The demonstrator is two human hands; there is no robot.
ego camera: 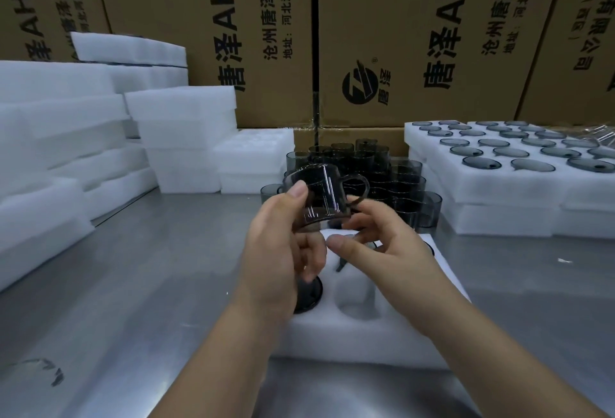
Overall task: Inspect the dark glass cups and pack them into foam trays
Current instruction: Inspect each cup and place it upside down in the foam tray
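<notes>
Dark glass cup (322,194) held at frame centre, above the foam tray (366,344). My left grip (283,251) clasps its wall, thumb on top; my right grip (382,244) pinches the base below the handle. Recommended: rotate slowly, check rim and handle for chips, then seat it squarely in the empty pocket (357,294)

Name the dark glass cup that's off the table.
The dark glass cup held by the left hand and right hand over the white foam tray; no other is held.

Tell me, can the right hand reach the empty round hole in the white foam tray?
Probably yes: the right hand is just above the empty round hole in the white foam tray, nothing between them, though it also holds the dark glass cup.
</notes>
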